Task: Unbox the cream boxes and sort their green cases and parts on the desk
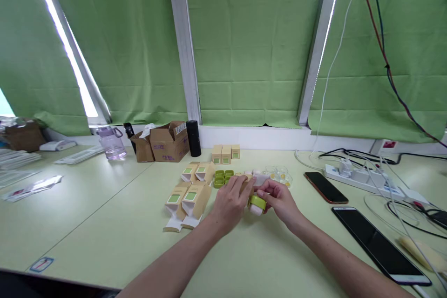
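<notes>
Piece (256, 209) with green band (259, 201), at lower centre of frame, pinched by right hand (278, 197); left hand (233, 198) alongside, grip hidden, impossible to tell. Probably light, stiff and slightly slippery; best gripped around the band.

open tabletop (118, 223) left of the beige cartons (199, 195), dark phones (326, 187) and power strip (363, 178) obstructing the right
</notes>
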Demonstrator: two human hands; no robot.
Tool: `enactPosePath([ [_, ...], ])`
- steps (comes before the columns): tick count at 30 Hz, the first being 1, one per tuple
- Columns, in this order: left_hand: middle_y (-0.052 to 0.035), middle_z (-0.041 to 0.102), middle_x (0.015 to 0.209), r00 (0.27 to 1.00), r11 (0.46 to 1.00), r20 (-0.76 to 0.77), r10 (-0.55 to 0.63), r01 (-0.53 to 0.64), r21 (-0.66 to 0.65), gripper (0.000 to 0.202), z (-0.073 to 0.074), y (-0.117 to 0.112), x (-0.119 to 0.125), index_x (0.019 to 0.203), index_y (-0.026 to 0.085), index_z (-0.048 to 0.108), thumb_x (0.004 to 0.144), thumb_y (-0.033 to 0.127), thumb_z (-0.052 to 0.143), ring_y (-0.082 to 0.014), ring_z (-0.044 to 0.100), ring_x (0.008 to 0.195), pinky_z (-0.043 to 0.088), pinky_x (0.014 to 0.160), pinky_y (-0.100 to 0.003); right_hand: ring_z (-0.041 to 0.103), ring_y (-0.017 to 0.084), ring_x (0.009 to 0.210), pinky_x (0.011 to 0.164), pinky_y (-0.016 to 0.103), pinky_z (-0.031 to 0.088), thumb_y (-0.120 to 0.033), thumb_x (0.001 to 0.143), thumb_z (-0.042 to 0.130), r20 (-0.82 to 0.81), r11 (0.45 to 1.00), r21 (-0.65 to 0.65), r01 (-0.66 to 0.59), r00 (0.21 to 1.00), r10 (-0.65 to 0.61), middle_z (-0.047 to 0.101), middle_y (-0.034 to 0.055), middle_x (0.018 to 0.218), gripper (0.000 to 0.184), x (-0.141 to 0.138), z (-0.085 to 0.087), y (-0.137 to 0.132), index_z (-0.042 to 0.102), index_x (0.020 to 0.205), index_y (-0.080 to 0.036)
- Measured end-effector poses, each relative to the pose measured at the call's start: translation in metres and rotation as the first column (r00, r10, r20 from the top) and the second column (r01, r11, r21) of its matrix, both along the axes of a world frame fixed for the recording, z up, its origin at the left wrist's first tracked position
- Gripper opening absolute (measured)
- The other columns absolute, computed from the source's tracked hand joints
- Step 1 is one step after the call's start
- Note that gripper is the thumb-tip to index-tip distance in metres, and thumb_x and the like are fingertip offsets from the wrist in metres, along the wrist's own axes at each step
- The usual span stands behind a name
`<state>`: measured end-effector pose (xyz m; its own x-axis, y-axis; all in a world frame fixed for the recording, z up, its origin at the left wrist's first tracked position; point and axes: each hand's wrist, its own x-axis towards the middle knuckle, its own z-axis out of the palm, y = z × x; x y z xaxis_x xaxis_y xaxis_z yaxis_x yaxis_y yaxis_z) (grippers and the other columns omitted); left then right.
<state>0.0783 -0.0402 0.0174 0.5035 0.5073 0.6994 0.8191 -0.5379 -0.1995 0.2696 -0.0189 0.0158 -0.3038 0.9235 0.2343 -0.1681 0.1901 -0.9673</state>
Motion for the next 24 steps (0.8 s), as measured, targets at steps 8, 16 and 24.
enactPosePath([
  [8,-0.0157,0.062,0.131,0.971,0.978,0.122,0.206,-0.202,-0.049,0.057,0.006,0.01,-0.017,0.153,0.021,0.043,0.097,0.012,0.051,-0.0306,0.056,0.119,0.057,0.08,-0.038,0.064,0.019,0.067,0.063,0.03,0.041,-0.025,0.088,0.062,0.576,0.897,0.418,0.143,0.722,-0.384,0.074,0.0011,0.076,0.014,0.021,0.018,-0.001,0.066,0.074,-0.024],
  [16,-0.0142,0.062,0.129,0.934,0.971,0.285,0.217,-0.176,-0.163,0.06,0.006,0.011,-0.016,0.153,0.023,0.044,0.095,0.015,0.058,-0.0311,0.054,0.119,0.056,0.082,-0.04,0.066,0.021,0.073,0.062,0.029,0.031,-0.008,0.081,0.059,0.817,0.87,0.49,-0.061,0.379,-0.434,0.076,-0.0001,0.078,0.02,0.014,0.02,-0.013,0.068,0.078,-0.026],
  [24,-0.0116,0.061,0.131,0.807,0.982,0.575,0.136,-0.034,-0.185,0.067,0.002,0.015,-0.017,0.155,0.029,0.042,0.092,0.017,0.062,-0.0306,0.054,0.125,0.05,0.104,-0.049,0.072,0.022,0.08,0.071,0.033,0.052,-0.029,0.09,0.06,0.494,0.944,0.331,-0.003,0.853,-0.17,0.079,0.0033,0.096,0.011,0.029,0.022,0.005,0.067,0.082,-0.025],
])
